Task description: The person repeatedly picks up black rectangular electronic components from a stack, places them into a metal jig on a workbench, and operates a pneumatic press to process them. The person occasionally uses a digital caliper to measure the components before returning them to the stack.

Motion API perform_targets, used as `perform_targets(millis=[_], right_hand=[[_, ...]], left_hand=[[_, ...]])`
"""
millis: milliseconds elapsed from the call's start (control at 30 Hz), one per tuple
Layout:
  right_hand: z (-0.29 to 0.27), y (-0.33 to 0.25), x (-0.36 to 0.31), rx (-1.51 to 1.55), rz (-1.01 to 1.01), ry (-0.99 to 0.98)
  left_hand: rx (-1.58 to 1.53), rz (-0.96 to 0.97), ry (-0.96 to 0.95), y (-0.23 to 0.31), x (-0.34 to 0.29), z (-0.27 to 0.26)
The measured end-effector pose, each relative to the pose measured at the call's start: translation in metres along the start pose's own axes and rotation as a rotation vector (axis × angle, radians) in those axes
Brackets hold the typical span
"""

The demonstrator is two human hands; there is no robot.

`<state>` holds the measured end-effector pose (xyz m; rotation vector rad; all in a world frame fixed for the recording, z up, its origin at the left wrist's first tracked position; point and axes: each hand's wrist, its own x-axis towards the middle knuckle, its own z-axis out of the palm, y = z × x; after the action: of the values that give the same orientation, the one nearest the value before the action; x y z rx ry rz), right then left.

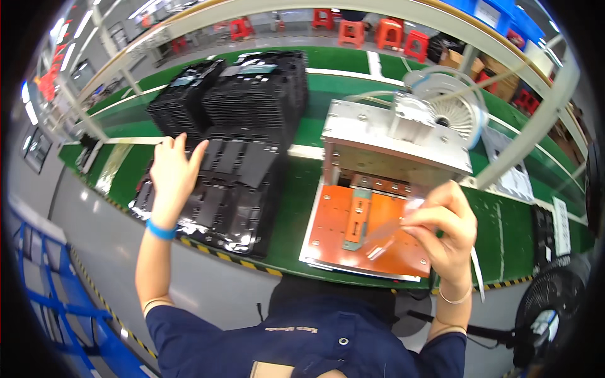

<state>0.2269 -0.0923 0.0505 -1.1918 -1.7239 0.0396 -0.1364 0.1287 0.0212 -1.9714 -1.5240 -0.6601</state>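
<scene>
At the left, the left hand (171, 170) is spread, thumb and fingers apart and seemingly empty, over the near black plastic trays (242, 165); whether a fingertip touches them I cannot tell. Right of the trays, on the orange fixture plate (328, 220) in front of the metal press (384, 142), lies a narrow orange strip piece (359, 217), its long axis running away from the person, the far end leaning slightly right. Farther right, the right hand (447, 230) pinches a clear film (384, 235) between thumb and forefinger. The film slants down and left toward the strip piece, crossing its line at an angle; contact is unclear. The strip piece lies left of the right hand, clearly the nearer of the two.
</scene>
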Motion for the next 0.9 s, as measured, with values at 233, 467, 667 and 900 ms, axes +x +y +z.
perform_targets(millis=[233, 467, 667, 900], right_hand=[[0.009, 0.015, -0.005, 0.265, 0.056, 0.013], [0.003, 0.023, -0.013, 0.434, 0.161, 0.01], [0.002, 0.033, -0.017, 0.641, 0.288, 0.068], [0.029, 0.031, -0.015, 0.647, 0.335, 0.209]], left_hand=[[-1.476, 0.651, -0.666, 0.144, 0.0, -0.08], [-2.066, 0.322, -1.578, 0.198, -0.033, -0.052], [-2.114, 0.227, -1.619, 0.185, -0.037, -0.058], [-2.319, 0.116, -0.502, 0.183, -0.029, -0.086]])
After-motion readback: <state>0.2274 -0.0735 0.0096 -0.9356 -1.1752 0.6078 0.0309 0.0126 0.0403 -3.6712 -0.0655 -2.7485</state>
